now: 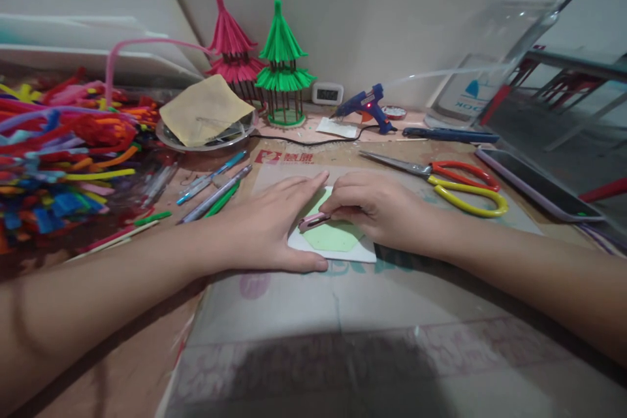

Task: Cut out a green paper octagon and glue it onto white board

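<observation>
A light green many-sided piece [336, 239] lies on a white square sheet [365, 255] on the cardboard. My left hand [259, 225] is spread flat over the sheet's left side, thumb and fingers apart, holding nothing. From the right, my right hand [372, 206] pinches a small pinkish tool [313, 221] with a dark slot. The tool's left end rests over the green piece, close to my left hand. Its other end is hidden by my right fingers.
Scissors [431, 176] and a phone [539, 186] lie at the right. Behind stand a blue glue gun [365, 106], a clock [328, 93], and green [284, 65] and pink [232, 46] pagoda models. Pens [215, 192], a bowl [169, 140] and colourful pipe cleaners [63, 150] are left.
</observation>
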`<move>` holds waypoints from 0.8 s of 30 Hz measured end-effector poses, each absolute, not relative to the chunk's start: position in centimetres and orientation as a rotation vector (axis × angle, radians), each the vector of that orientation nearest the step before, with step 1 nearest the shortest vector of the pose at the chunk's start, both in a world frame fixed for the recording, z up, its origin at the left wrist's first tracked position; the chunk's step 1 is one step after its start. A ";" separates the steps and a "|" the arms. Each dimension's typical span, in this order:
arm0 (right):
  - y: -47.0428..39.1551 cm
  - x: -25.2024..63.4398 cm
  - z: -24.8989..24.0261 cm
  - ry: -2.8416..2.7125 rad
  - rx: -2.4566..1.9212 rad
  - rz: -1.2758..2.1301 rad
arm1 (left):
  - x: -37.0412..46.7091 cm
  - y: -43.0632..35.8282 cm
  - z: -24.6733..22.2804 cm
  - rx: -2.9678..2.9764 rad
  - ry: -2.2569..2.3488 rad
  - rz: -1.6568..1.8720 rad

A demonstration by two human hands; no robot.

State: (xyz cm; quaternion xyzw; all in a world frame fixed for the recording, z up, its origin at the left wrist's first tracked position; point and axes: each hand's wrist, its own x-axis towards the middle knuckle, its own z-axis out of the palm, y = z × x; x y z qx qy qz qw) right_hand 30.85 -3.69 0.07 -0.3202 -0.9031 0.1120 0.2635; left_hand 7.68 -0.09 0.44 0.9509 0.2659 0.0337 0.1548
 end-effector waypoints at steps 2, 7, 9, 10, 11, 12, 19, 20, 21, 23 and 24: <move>-3.8 30.9 0.3 -2.451 -0.858 0.318 | 7.7 -0.1 0.4 2.725 0.752 0.094; -4.0 30.9 0.4 -2.450 -0.857 0.338 | 7.7 -0.1 0.5 2.729 0.753 0.089; -4.0 30.9 0.4 -2.449 -0.863 0.345 | 7.7 -0.1 0.5 2.727 0.763 0.077; -4.0 30.9 0.4 -2.450 -0.864 0.347 | 7.7 -0.1 0.6 2.725 0.770 0.072; -4.1 31.0 0.4 -2.453 -0.868 0.347 | 7.7 -0.1 0.6 2.722 0.774 0.071; -4.1 31.0 0.4 -2.456 -0.870 0.346 | 7.7 -0.1 0.6 2.719 0.777 0.073; -4.5 31.2 0.7 -2.462 -0.875 0.374 | 7.5 -0.1 0.4 2.719 0.772 0.067; -4.5 31.3 0.7 -2.466 -0.876 0.377 | 7.5 -0.1 0.4 2.721 0.774 0.066; -4.6 31.3 0.7 -2.468 -0.874 0.376 | 7.6 -0.1 0.4 2.722 0.779 0.060; -4.7 31.3 0.6 -2.468 -0.866 0.365 | 7.6 -0.1 0.5 2.717 0.791 0.046; -4.7 31.3 0.6 -2.468 -0.862 0.360 | 7.6 -0.1 0.6 2.714 0.796 0.038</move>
